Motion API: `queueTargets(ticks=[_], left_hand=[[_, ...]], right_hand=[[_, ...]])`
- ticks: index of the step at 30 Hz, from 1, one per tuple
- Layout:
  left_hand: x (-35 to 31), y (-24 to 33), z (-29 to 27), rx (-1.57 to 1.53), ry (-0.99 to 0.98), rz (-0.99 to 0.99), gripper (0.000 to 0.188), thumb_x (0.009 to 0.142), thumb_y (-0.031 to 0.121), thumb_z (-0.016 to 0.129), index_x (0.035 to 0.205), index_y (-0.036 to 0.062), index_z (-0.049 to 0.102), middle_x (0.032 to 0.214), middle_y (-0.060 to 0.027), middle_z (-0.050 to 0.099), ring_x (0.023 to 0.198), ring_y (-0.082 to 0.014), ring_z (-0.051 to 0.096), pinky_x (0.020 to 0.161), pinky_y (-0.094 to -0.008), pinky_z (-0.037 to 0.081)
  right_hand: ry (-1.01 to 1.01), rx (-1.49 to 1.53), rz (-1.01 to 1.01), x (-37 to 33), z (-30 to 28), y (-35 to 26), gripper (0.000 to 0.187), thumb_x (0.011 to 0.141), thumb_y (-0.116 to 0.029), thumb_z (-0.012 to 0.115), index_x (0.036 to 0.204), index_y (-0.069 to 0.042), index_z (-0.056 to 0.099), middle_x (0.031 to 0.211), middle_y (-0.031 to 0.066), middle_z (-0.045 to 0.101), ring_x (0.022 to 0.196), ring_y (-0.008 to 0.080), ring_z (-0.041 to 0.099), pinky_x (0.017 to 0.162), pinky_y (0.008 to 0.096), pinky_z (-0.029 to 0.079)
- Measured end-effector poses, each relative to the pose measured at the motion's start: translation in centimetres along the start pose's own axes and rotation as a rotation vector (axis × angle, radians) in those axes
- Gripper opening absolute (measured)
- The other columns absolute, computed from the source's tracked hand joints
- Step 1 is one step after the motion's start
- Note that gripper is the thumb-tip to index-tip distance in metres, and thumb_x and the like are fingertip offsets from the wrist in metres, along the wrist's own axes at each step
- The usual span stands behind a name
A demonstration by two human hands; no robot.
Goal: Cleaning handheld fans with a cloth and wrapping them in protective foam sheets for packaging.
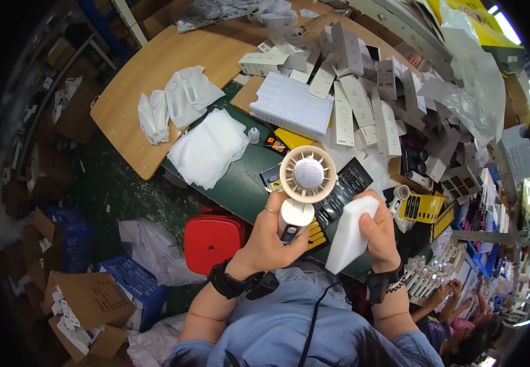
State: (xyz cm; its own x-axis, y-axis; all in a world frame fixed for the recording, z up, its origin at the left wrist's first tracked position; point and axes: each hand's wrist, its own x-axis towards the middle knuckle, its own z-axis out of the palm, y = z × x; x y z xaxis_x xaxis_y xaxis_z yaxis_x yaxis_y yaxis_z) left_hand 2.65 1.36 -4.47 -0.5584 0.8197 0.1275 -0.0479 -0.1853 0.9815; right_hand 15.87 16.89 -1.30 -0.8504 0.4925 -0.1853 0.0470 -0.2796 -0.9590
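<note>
My left hand [261, 246] is wrapped round the white handle of a handheld fan [308, 175]. The fan's beige round head faces up, and a dark button panel shows on its handle. Just to the right, my right hand [382, 240] grips a white foam block [352, 231] between thumb and fingers, apart from the fan. Beneath both hands lie dark sheets of small tools [352, 177] and a yellow card [317, 235], on the green table mat [233, 186].
White sheets [207, 150] and wrapped white items [185, 98] lie at left. A bubble-wrapped pack [291, 104] and piled slim boxes [353, 101] fill the far side. A red stool [215, 244] stands below left. Several handheld fans [421, 278] lie right, near co-workers.
</note>
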Motion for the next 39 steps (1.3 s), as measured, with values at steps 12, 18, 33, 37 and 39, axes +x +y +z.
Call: queueTargets(ticks=[12,18,33,37,39], left_hand=[[-4.0,-5.6,9.6,0.544,0.177,0.220,0.048,0.055,0.002,0.068,0.100,0.0017,0.052,0.093,-0.0162,0.054,0.080,-0.0360,0.057,0.068,-0.0413,0.048],[-7.3,-6.5,15.1,0.517,0.067,0.241,0.042,0.052,0.002,0.067,0.092,0.0040,0.053,0.089,-0.0116,0.054,0.077,-0.0304,0.057,0.063,-0.0365,0.047],[-9.3,-8.0,16.7,0.438,0.136,0.200,0.032,0.055,0.006,0.066,0.084,0.0072,0.054,0.079,-0.0090,0.053,0.067,-0.0285,0.057,0.057,-0.0366,0.046],[-6.6,-10.1,10.4,0.563,0.221,-0.094,0.022,0.065,0.010,0.061,0.087,0.0091,0.057,0.082,-0.0127,0.057,0.073,-0.0348,0.058,0.062,-0.0406,0.048],[-5.0,-13.7,3.2,0.632,0.428,-0.359,0.028,0.071,0.012,0.059,0.097,0.0011,0.057,0.090,-0.0191,0.061,0.080,-0.0362,0.060,0.072,-0.0428,0.048]], right_hand=[[0.149,-0.298,0.348,-6.8,-1.2,-0.7,0.036,0.081,-0.010,0.063,0.111,-0.003,0.045,0.102,0.0052,0.058,0.091,0.0109,0.055,0.079,0.0257,0.045],[0.352,-0.093,0.335,-13.7,-4.2,1.8,0.046,0.079,-0.008,0.063,0.121,-0.002,0.043,0.104,0.0063,0.058,0.092,0.0120,0.055,0.081,0.0271,0.045],[0.387,-0.233,0.401,-15.5,-6.0,2.5,0.027,0.081,-0.004,0.059,0.106,-0.005,0.047,0.093,0.0074,0.058,0.078,0.0116,0.058,0.066,0.0245,0.048],[0.396,-0.155,0.412,-12.8,-7.0,5.8,0.027,0.083,-0.006,0.059,0.107,-0.006,0.046,0.091,0.0088,0.058,0.076,0.0114,0.058,0.063,0.0249,0.048],[0.373,-0.116,0.428,-11.6,-7.1,7.1,0.029,0.085,-0.010,0.058,0.110,-0.006,0.046,0.091,0.0079,0.058,0.077,0.0108,0.058,0.064,0.0243,0.048]])
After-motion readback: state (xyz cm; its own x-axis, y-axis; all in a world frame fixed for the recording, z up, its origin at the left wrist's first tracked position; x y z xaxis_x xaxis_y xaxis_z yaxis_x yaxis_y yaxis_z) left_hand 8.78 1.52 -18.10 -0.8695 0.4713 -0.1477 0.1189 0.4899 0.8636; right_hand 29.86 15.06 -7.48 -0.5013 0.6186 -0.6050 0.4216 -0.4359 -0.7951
